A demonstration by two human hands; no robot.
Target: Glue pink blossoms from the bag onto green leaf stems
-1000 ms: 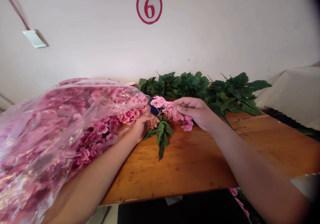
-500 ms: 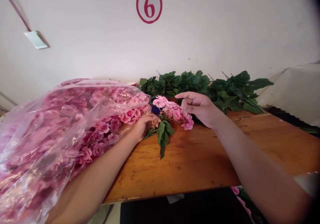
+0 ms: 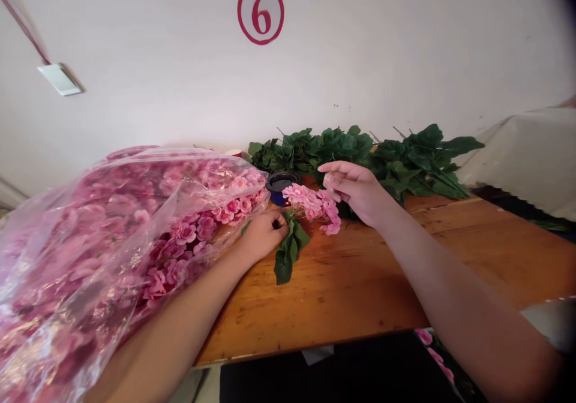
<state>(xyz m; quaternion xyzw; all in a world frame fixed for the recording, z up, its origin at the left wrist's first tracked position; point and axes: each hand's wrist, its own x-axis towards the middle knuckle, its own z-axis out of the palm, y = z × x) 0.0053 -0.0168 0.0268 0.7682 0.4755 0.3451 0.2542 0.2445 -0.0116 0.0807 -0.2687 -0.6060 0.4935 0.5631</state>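
My left hand [image 3: 265, 233] is closed in a pinch on the stem of an artificial flower spray, just right of the plastic bag. Pink blossoms [image 3: 312, 204] on this spray lean to the right above the table, and its green leaves [image 3: 290, 247] hang below my fingers. Beside the blossoms is my right hand [image 3: 353, 188], index finger stretched out and the others loosely bent, with nothing visible between them. Its fingertips are close to the petals; whether they touch, I cannot tell. Behind the spray stands a small round black-topped pot [image 3: 282, 182] with a blue base and a red light.
A large clear plastic bag [image 3: 103, 211] full of pink artificial flowers covers the left side. Green leaf stems [image 3: 333, 145] lie piled along the wall on the wooden table [image 3: 351, 289]. More pink flowers [image 3: 434, 355] show below the table's front edge at right.
The spray has shifted down slightly, uncovering the pot's black top. My left hand has turned, its back now more upward. My right hand's fingers have drawn slightly away from the blossoms.
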